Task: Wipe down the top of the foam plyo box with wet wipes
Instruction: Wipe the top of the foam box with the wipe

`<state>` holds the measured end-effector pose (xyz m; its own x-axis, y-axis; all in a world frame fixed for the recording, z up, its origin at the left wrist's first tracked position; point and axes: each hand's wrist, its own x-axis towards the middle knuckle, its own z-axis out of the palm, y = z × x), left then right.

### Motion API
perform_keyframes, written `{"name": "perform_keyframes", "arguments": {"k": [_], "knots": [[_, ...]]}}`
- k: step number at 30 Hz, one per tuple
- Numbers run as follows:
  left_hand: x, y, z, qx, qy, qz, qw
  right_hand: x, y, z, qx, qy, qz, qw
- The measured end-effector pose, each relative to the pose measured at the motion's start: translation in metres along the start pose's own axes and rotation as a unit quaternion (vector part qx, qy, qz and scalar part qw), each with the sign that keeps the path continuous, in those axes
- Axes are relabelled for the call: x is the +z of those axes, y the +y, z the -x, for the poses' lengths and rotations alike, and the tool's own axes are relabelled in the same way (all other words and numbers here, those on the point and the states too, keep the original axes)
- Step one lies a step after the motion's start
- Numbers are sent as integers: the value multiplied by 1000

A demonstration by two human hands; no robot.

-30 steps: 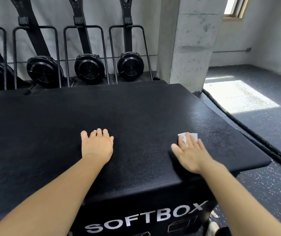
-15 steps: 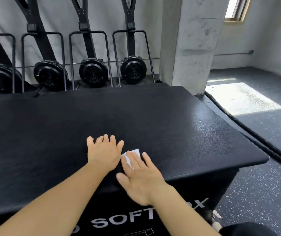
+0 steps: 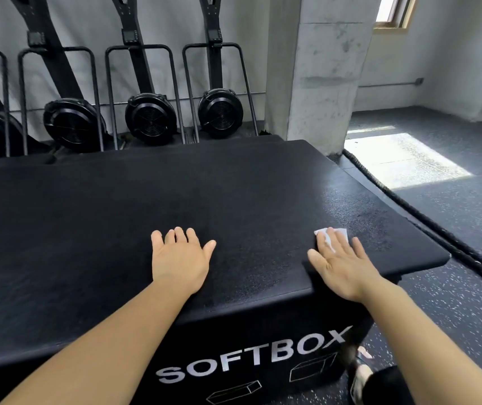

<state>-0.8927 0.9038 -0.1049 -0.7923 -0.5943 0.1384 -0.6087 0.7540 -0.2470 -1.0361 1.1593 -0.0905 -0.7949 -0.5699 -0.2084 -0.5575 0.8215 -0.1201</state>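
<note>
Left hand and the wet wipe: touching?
Apart. The head view shows the left hand flat on the box top, with bare black surface between it and the wet wipe under the right hand.

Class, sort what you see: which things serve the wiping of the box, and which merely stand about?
In the job: foam plyo box; wet wipe; right hand pressing it; left hand flat on the box.
Standing about: fan machines; concrete pillar; rope.
</note>
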Motion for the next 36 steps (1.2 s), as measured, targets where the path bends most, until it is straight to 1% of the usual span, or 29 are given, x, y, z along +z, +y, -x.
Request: {"name": "perform_keyframes", "arguments": {"k": [2,3,7,12,14,16,19,22,25,28,30,33,34,36], "knots": [[-1,1,0,0,7,0,1000,1,-17,4,2,-10,-15,1000],[-2,1,1,0,8,-1,1000,3,-28,8,-10,-10,-16,1000],[-4,1,3,-7,7,4,1000,18,-82,33,-73,-1,-8,997],[-8,3,5,-17,9,10,1000,34,-138,61,-183,-11,-46,982],[-8,3,5,-17,9,14,1000,36,-143,64,-211,-14,-42,977],[-7,2,5,-17,8,16,1000,34,-134,65,-237,2,-40,971],[-4,1,4,-16,4,18,1000,31,-99,62,-259,70,-35,963],[-3,0,3,-13,6,16,1000,28,-50,58,-222,119,-18,968],[-2,0,3,-11,6,15,1000,22,-4,54,-159,140,-21,977],[-2,1,3,-9,9,17,1000,16,20,50,-104,159,-44,981],[-2,1,3,-10,8,19,1000,15,14,47,-70,171,-38,982],[-1,1,3,-13,6,18,1000,24,-18,50,-32,179,-16,983],[-1,1,3,-13,8,18,1000,29,-32,54,-32,181,-26,983],[-1,1,3,-14,9,21,1000,41,-59,64,-63,193,-47,978]]}}
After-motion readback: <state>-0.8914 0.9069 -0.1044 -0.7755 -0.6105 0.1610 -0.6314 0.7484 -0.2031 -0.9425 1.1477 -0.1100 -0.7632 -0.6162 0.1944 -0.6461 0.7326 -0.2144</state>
